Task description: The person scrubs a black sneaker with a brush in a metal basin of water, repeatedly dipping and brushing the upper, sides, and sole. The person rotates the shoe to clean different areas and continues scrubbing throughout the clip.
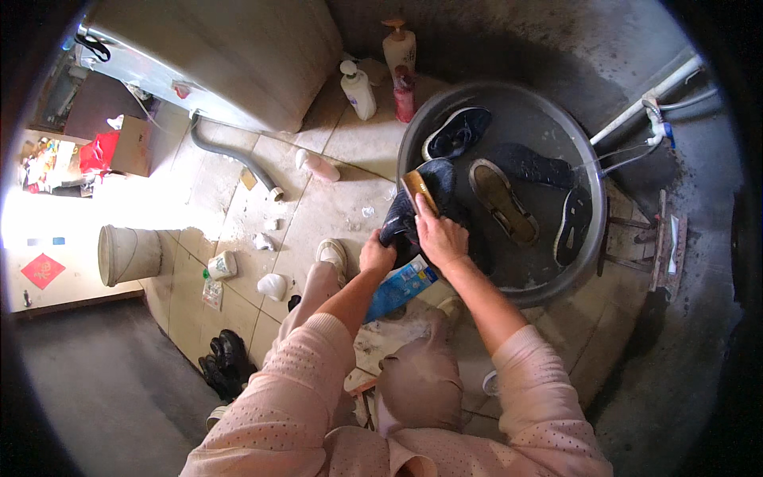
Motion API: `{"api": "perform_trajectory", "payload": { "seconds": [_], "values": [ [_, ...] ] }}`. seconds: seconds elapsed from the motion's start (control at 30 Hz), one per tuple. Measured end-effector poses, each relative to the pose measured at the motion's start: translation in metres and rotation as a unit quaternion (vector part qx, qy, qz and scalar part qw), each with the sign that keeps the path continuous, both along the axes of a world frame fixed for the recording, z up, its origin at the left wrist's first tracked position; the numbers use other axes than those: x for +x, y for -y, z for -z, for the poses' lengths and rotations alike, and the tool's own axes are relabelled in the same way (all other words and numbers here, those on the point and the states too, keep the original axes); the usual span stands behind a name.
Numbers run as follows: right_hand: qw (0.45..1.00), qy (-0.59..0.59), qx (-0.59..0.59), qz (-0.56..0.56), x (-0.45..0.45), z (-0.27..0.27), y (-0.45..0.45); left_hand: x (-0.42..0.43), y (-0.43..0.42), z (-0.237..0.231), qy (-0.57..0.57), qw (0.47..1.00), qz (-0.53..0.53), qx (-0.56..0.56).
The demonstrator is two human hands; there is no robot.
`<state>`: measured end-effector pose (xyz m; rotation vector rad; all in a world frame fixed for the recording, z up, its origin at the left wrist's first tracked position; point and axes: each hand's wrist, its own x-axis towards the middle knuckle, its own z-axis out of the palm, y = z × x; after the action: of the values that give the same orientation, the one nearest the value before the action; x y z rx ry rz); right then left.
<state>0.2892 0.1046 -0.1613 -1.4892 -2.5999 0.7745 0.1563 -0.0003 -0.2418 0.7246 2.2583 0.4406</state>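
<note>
My left hand (377, 253) grips one end of a dark fabric shoe (442, 176) over the near left rim of a large grey plastic tub (411, 143). In my right hand (440, 237) is a wooden scrubbing brush (419, 189), pressed on the shoe's upper, its bristles hidden. Inside the tub lie a navy shoe with a pale sole edge (458, 132), a brown shoe insole or sole (499, 197), a dark shoe sole (536, 166) and a black shoe (573, 226), in shallow water. A blue plastic packet (400, 288) lies below my wrists.
A white lotion bottle (359, 92), a pump bottle (399, 49) and a pink bottle (405, 98) stand behind the tub. Another pink bottle (319, 166), a grey hose (232, 155), a white bucket (130, 255) and black shoes (225, 361) are leftward. A tap (658, 129) is right.
</note>
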Motion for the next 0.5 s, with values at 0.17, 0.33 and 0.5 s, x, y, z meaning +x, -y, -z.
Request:
{"api": "perform_trajectory", "payload": {
  "seconds": [0.17,0.33,0.5],
  "values": [
    [0.997,-0.026,0.054,-0.041,-0.023,0.0,0.018,-0.014,-0.003,-0.008,-0.014,0.997,0.072,-0.011],
    [0.999,-0.039,-0.008,0.013,-0.013,0.009,-0.001,-0.028,-0.017,-0.007,0.339,0.925,-0.006,0.173],
    [1.0,0.007,-0.004,0.011,-0.006,0.025,-0.053,-0.015,-0.028,-0.003,0.293,0.911,0.011,0.289]
  ]
}}
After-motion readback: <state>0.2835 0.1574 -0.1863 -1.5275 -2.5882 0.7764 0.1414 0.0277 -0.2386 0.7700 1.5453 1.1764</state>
